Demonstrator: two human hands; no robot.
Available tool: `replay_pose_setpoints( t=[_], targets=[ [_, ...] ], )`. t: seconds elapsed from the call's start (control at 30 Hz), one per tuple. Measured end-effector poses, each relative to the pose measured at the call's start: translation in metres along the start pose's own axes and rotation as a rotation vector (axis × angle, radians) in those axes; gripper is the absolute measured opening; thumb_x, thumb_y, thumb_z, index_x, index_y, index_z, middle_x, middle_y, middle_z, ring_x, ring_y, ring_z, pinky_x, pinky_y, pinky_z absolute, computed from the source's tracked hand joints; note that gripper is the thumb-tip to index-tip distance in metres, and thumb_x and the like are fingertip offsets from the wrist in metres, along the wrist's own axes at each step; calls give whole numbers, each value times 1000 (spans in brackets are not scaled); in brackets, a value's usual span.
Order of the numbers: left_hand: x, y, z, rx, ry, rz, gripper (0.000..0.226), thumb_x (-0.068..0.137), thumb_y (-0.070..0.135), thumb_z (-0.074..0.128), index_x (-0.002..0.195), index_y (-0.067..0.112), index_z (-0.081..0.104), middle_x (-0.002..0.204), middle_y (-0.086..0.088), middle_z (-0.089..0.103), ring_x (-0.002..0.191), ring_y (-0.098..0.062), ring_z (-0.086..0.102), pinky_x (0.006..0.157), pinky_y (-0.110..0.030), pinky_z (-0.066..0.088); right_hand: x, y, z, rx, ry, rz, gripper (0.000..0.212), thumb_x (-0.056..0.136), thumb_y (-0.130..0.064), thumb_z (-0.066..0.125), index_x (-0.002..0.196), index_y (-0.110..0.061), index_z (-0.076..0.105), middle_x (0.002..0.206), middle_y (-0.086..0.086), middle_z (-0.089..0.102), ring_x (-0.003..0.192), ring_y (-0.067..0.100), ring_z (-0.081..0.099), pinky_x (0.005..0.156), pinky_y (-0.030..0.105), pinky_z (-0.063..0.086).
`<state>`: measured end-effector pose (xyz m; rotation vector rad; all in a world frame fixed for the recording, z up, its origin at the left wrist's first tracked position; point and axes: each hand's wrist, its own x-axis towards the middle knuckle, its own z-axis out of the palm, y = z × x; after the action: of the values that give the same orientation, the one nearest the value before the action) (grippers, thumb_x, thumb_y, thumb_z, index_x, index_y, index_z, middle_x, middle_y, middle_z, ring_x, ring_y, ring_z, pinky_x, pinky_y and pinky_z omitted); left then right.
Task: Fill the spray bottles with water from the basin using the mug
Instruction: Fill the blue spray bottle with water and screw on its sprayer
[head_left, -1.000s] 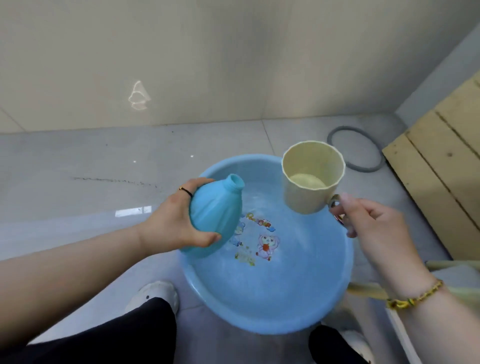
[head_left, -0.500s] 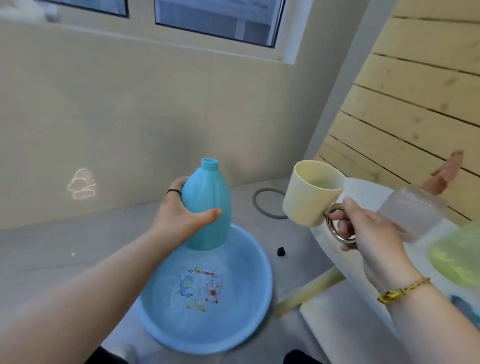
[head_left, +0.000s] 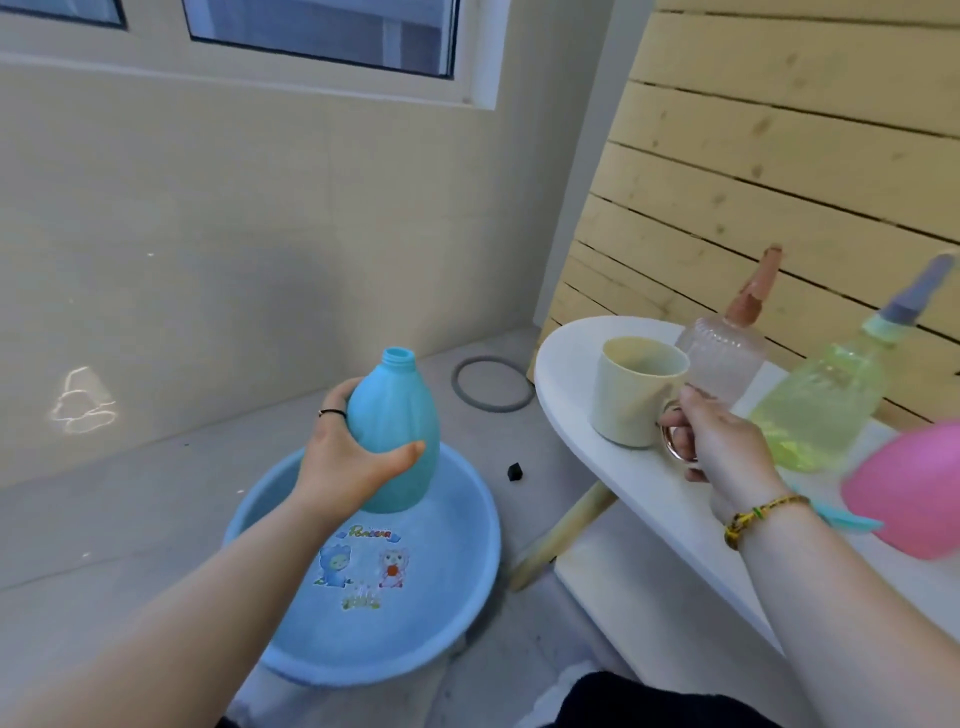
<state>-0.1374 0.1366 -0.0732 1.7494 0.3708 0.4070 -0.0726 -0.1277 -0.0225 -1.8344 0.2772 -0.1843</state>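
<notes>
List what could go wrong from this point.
1. The left hand holds the uncapped blue bottle by its wide body above the basin. If the grip slips, the bottle could drop or tip and spill whatever is inside.
2. The right hand holds the mug by its handle near the edge of the white table, close to the clear spray bottle. It might bump that bottle or land too near the edge.

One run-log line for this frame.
left hand: holds blue bottle upright, uncapped, over basin | right hand: grips mug handle, mug over white table | table: clear spray bottle, yellow-green spray bottle
</notes>
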Motion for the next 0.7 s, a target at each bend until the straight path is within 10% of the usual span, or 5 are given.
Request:
replay_pose_setpoints(
  t=[0.23, 0.3, 0.33, 0.53, 0.7],
  targets=[
    [-5, 2, 10, 55, -74, 45, 66, 66, 6, 77, 110, 32, 37, 89, 22, 43, 83, -8, 46, 64, -20, 38, -2, 4, 6, -84, -82, 31, 38, 94, -30, 43, 65, -7, 49, 65, 17, 40, 64, 25, 42, 58, 29, 38],
    [-6, 3, 13, 52, -87, 41, 67, 66, 6, 76, 117, 28, 40, 91, 16, 46, 88, -13, 47, 72, -25, 37, -2, 2, 3, -56, -120, 12, 45, 95, -29, 42, 99, 13, 58, 104, 44, 44, 72, 29, 50, 66, 30, 42],
    [-6, 3, 15, 52, -91, 34, 69, 66, 6, 77, 121, 25, 40, 93, 13, 47, 91, -15, 47, 75, -27, 37, -2, 0, 1, -35, -141, 1, 49, 95, -30, 42, 116, 13, 51, 93, -1, 39, 72, 24, 49, 65, 26, 39],
    [-9, 11, 35, 27, -168, 50, 81, 45, 27, 70, 119, 28, 39, 96, 10, 50, 86, -13, 50, 70, -24, 39, 1, -8, -58, -207, -171, -73, 15, 94, -18, 48, 87, -15, 61, 80, -11, 53, 65, -6, 49, 49, -2, 34],
    [-15, 21, 53, -19, -244, 119, 69, 62, 9, 80, 115, 29, 39, 90, 22, 45, 79, 5, 47, 61, -13, 36, 3, 3, -124, -683, -174, 33, 20, 85, -16, 62, 101, -4, 60, 92, 4, 54, 85, 15, 48, 71, 20, 37]
  ],
)
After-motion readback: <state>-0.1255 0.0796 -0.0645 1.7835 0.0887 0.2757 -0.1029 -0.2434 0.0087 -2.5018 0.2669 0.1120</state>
